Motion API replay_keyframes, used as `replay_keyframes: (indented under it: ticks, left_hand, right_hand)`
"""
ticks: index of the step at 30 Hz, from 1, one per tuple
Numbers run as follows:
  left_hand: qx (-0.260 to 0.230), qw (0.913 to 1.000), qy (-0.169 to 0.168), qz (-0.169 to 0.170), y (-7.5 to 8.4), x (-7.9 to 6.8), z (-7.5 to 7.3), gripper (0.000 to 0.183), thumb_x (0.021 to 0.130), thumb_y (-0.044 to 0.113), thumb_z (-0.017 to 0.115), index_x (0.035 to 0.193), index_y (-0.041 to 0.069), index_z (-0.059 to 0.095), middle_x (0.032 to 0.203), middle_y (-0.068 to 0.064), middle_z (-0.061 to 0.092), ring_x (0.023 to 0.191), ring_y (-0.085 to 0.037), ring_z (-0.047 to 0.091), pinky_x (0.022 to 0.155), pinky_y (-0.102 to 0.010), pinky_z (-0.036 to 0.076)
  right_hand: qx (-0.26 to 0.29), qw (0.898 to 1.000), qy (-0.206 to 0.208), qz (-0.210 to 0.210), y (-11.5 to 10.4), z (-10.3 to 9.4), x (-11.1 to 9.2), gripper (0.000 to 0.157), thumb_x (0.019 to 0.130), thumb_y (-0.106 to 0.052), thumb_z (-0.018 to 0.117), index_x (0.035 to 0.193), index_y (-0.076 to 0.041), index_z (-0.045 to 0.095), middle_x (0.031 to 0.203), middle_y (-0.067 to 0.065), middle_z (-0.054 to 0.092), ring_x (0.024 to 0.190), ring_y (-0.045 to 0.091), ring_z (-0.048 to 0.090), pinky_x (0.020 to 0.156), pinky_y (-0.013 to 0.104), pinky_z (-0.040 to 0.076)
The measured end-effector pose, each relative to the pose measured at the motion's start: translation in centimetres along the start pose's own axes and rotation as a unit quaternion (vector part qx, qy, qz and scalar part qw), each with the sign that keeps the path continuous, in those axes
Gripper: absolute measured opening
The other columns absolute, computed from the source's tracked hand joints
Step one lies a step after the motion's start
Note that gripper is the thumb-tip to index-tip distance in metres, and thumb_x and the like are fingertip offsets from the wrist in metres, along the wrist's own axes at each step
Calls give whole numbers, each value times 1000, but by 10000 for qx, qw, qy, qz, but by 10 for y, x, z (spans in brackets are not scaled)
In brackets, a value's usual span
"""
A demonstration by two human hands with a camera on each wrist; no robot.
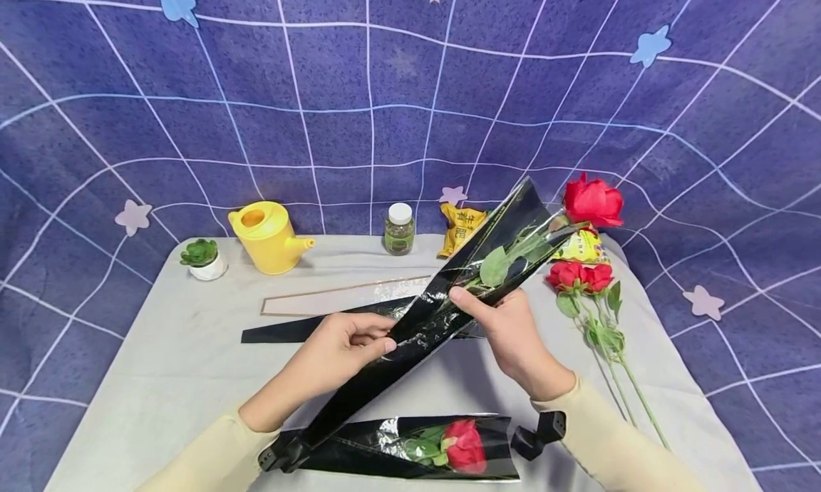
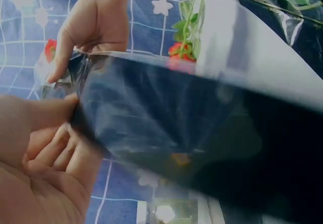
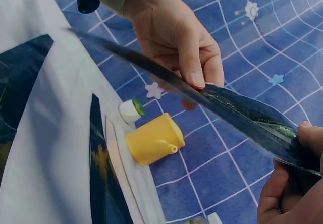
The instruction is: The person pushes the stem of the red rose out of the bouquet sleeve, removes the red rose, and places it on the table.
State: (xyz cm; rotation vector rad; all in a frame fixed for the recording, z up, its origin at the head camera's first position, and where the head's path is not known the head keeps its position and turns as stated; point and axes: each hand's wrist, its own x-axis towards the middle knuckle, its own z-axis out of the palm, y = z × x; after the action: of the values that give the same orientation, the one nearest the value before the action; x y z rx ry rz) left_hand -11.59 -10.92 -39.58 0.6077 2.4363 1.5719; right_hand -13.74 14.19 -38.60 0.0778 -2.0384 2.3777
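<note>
A black-and-clear flower sleeve (image 1: 378, 374) slants up to the right, raised above the table. Inside it runs the leafy stem of a red artificial rose (image 1: 593, 201), whose bloom stands out past the sleeve's wide end. My left hand (image 1: 343, 349) pinches the sleeve's left edge about halfway along, thumb in front. Higher up, my right hand (image 1: 516, 335) holds the sleeve from the right with its thumb across the front. In the left wrist view the sleeve's dark face (image 2: 166, 113) fills the middle, slightly blurred. The right wrist view has it edge-on, with the left hand (image 3: 176, 45) at its edge.
A wrapped rose (image 1: 465, 446) lies at the table's front. Behind the hands are another black sleeve (image 1: 282, 330) and a pale one (image 1: 340, 297). Loose roses (image 1: 580, 277) lie right. A watering can (image 1: 269, 239), potted succulent (image 1: 205, 260), jar (image 1: 400, 232) and yellow packet (image 1: 460, 228) line the back.
</note>
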Motion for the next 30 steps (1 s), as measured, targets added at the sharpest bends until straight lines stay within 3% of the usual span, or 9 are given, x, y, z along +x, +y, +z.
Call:
replay_keyframes:
  ticks: [4,10,11,13,16,19,23,30]
  left_hand:
    - [-238,9996,-139,-59,4,2,4,36,87,24,69,118,7,63,100,0,66,88,-12,62,74,-25,51]
    - [174,9997,0,169,9,10,9,24,88,31,67,102,13,69,92,6,66,82,-5,62,70,-23,51]
    - [256,9995,17,192,9,10,8,22,88,32,66,101,15,70,90,7,66,82,-4,62,70,-23,51]
    - [390,9991,78,161,8,10,6,23,88,32,66,105,17,70,95,8,67,84,-4,63,71,-24,51]
    - [444,9989,110,122,8,8,2,23,87,31,67,106,18,70,96,9,67,84,-4,63,70,-25,52]
    - [418,9990,96,101,10,6,0,23,87,29,68,106,16,70,94,9,68,83,-4,63,69,-25,52]
    - [357,9993,73,55,11,5,0,21,86,27,69,104,15,70,92,9,68,76,-5,63,65,-26,52]
    - [194,9994,301,34,11,4,5,21,85,25,70,102,13,71,97,5,68,79,-5,64,66,-25,52]
  right_hand:
    - [51,9999,-144,51,4,4,-3,41,78,-17,78,113,-3,61,106,12,64,98,23,60,83,35,48]
    - [-86,9989,-449,38,5,7,-5,35,81,-18,75,111,-6,62,106,11,64,97,21,59,82,35,48]
    - [-86,9990,-433,-2,4,5,-4,31,82,-19,74,109,-6,63,104,10,65,97,20,59,83,34,48]
    - [4,9995,-306,-114,0,0,0,20,85,-20,72,98,-7,64,84,5,62,80,15,57,76,28,47]
    - [509,9983,-44,-276,-8,-9,6,12,86,-17,70,91,-7,64,77,1,58,71,11,51,68,24,44]
    - [960,9950,54,-261,-13,-15,9,14,86,-12,69,97,-4,65,83,3,60,73,12,52,67,24,44]
    - [1015,9948,16,-100,-14,-17,9,19,85,-13,70,100,-2,65,91,6,64,81,15,58,72,26,47]
    - [887,9959,58,-190,-10,-11,7,16,84,-12,72,94,-2,64,81,2,61,74,12,54,68,24,46]
